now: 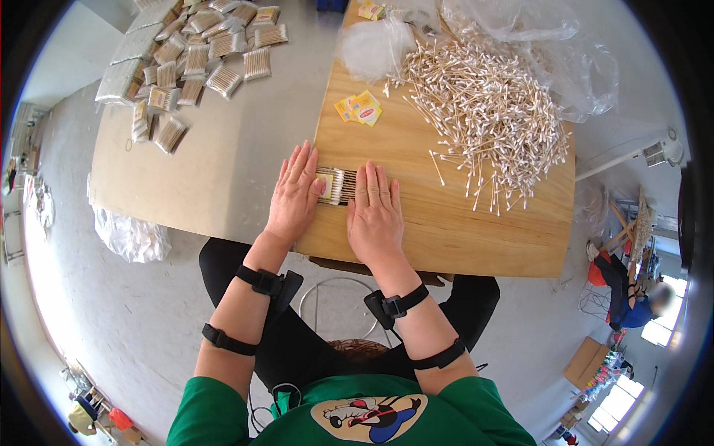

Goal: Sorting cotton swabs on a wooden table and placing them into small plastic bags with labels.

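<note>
A flat row of wooden cotton swabs [343, 185] lies between my hands near the table's front edge, with a small yellow-and-white card [326, 186] at its left end. My left hand [294, 197] rests flat over that left end, fingers stretched out and pointing away from me. Over the sticks at the right end, my right hand [375, 212] lies palm down with its fingers straight. Both palms hide the ends of the row, so I cannot tell whether it is wrapped. Beyond it are several loose yellow cards [359, 109].
A large heap of loose cotton swabs [491, 119] covers the far right of the wooden tabletop [446, 241]. Clear plastic bags [378, 49] lie at the back. Many bagged swab packets [223, 78] are piled far left. Another person [632, 305] sits off to the right.
</note>
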### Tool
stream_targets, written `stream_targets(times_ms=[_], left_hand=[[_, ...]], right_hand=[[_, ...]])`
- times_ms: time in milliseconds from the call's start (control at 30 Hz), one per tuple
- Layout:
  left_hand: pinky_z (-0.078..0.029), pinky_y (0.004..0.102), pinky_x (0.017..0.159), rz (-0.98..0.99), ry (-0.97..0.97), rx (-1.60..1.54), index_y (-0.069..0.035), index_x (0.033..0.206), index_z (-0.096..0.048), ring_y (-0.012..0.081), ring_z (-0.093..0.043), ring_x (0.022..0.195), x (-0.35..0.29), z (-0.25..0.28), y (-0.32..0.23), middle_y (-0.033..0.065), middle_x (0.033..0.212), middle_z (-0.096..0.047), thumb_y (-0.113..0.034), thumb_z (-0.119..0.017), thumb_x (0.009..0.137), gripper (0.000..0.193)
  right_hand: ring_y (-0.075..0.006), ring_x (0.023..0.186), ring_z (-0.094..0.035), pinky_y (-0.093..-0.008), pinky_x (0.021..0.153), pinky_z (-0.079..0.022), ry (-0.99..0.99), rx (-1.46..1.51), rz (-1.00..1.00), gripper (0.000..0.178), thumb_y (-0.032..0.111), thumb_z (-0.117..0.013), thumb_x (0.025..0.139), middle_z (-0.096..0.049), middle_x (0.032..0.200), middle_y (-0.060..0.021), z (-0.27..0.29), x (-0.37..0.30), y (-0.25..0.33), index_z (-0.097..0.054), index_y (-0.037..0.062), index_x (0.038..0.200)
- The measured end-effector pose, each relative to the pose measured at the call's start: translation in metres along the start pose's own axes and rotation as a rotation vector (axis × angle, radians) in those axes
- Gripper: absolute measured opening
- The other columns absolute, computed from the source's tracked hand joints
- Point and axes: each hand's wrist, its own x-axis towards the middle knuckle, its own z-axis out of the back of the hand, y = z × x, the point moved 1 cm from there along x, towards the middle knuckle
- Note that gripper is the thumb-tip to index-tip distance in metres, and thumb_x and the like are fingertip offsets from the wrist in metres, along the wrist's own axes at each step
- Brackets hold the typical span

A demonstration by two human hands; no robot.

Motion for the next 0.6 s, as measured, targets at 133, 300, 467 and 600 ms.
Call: stream_targets(times_ms=[133,300,467,600], left_hand=[[-0.024,0.0462,0.121,-0.016,-0.015,0.004,-0.005,0.152,-0.037,0.0335,-0.03,0.148,-0.0007,-0.0001,0.0,0.0154,0.159,-0.033,-0.028,-0.045,0.105,0.052],[-0.026,0.0461,0.12,-0.026,-0.022,0.001,-0.004,0.151,-0.038,0.0342,-0.031,0.147,-0.0007,-0.0015,0.0007,0.0165,0.159,-0.034,-0.026,-0.045,0.105,0.052],[-0.026,0.0463,0.12,-0.031,-0.033,-0.006,-0.004,0.15,-0.039,0.0344,-0.032,0.147,-0.0016,-0.001,-0.0001,0.0165,0.158,-0.034,-0.025,-0.046,0.105,0.051],[-0.026,0.0465,0.12,-0.046,-0.04,-0.005,-0.002,0.15,-0.039,0.0346,-0.032,0.147,-0.0005,-0.0014,0.0003,0.0172,0.158,-0.034,-0.024,-0.047,0.104,0.051]], right_hand=[[-0.03,0.148,-0.031,-0.0487,0.121,-0.022,0.004,0.007,0.014,0.059,0.023,-0.054,0.097,-0.036,0.158,-0.0158,0.001,-0.0003,-0.0004,-0.039,-0.0022,0.149],[-0.0298,0.147,-0.033,-0.0476,0.12,-0.025,-0.041,0.019,0.058,0.057,0.021,-0.053,0.097,-0.039,0.156,-0.0164,0.001,0.0019,-0.0032,-0.041,-0.0027,0.148],[-0.0299,0.144,-0.039,-0.0469,0.119,-0.028,-0.037,0.017,0.155,0.055,0.019,-0.054,0.097,-0.044,0.153,-0.0166,0.0055,0.0065,-0.0064,-0.044,-0.0031,0.146],[-0.0296,0.143,-0.04,-0.0469,0.119,-0.028,-0.061,0.018,0.168,0.053,0.019,-0.053,0.097,-0.044,0.153,-0.0164,0.0024,0.0067,-0.008,-0.045,-0.0027,0.145]])
